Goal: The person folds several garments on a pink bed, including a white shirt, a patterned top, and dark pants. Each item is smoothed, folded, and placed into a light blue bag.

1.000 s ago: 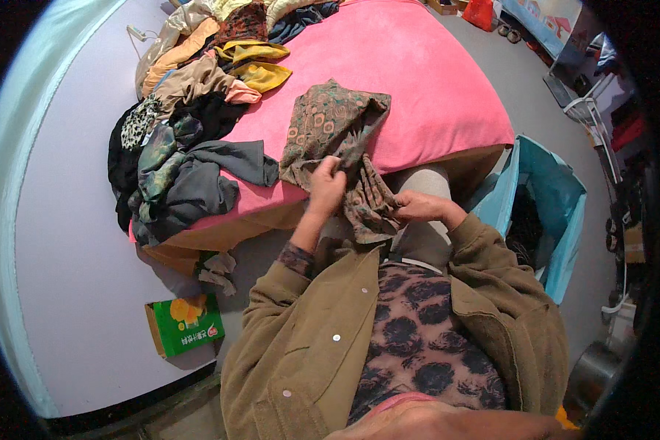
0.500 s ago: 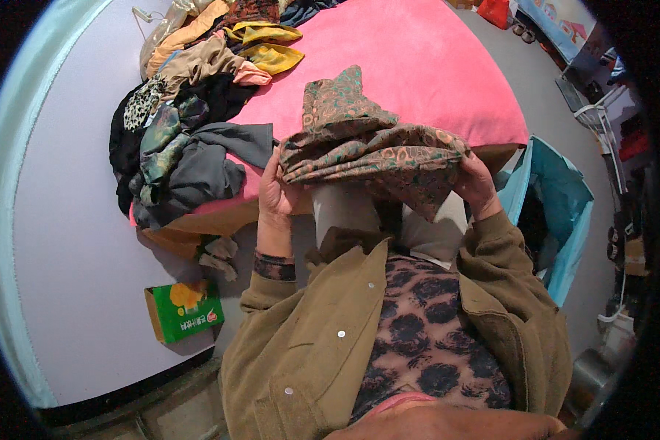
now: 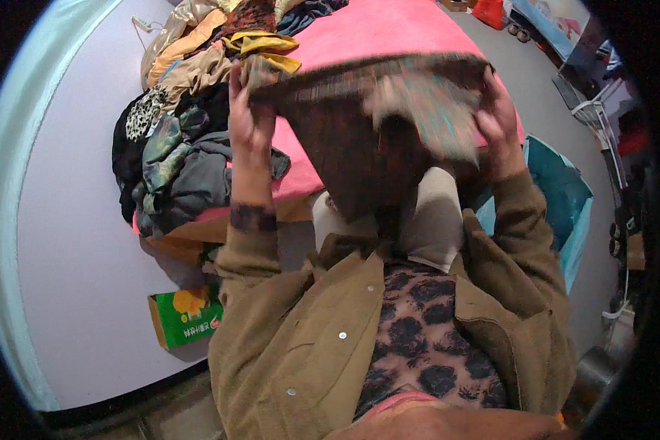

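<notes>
The brown patterned garment (image 3: pixel 425 106) is up in front of me, stretched between my two hands above my lap and the near edge of the bed. Its upper edge runs nearly straight across, while the darker part hangs toward my knees in my light trousers (image 3: pixel 436 220). A paler, green-flecked fold flops over the right half, too blurred for me to make out its shape.

My left hand (image 3: pixel 251 121) grasps the left end of that edge and my right hand (image 3: pixel 497 121) grasps the right end; the cloth hides some fingertips, so I can't tell how tightly each one presses. I judge the step in hand to be spreading and shaking the cloth out. The next move seems to call for a level, even pull from both sides, so the loose fold drops flat before the garment is laid down.

Beyond it lies the pink cover (image 3: pixel 381 26). To the left is a heap of clothes: a dark grey garment (image 3: pixel 198 180) at the near end, a leopard-print piece (image 3: pixel 147 114) behind it, and a yellow one (image 3: pixel 264 42) farther off. Right of the bed stands a light-blue bag (image 3: pixel 576 227); near left, a green box (image 3: pixel 180 319) rests below the bed's edge.
</notes>
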Demonstrator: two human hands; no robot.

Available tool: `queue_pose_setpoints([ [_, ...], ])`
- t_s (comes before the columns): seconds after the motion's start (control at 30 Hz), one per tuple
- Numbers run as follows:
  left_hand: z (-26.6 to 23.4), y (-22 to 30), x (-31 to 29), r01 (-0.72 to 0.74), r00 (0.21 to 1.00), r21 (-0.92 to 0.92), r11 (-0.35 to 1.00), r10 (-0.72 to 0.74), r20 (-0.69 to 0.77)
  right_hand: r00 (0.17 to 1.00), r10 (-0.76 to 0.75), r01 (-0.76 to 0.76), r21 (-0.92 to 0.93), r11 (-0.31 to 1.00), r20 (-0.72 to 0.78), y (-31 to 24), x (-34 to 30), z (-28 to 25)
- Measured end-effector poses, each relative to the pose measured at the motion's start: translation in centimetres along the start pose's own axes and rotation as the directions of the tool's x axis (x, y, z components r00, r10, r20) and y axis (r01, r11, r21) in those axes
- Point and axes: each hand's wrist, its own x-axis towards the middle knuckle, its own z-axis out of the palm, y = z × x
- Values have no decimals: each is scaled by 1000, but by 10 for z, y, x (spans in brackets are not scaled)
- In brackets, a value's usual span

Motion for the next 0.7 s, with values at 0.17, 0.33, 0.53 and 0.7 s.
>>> queue_pose_setpoints([
  [0.17, 65, 22, 80, -337, 904, 154, 929, 274, 329, 890, -20, 133, -219, 967, 455, -86, 70, 50],
  [0.33, 73, 43, 45, -614, 542, 634, -470, 333, 771, 923, -282, 366, -380, 849, 261, -100, 37, 82],
  [0.53, -31, -17, -40, -73, 972, 652, 755, 201, -124, 948, -281, 146, -577, 804, -151, -10, -55, -12],
  [0.7, -130, -49, -87, 208, 942, 921, 329, 187, -280, 798, -12, -320, -440, 839, -602, 63, -110, -75],
])
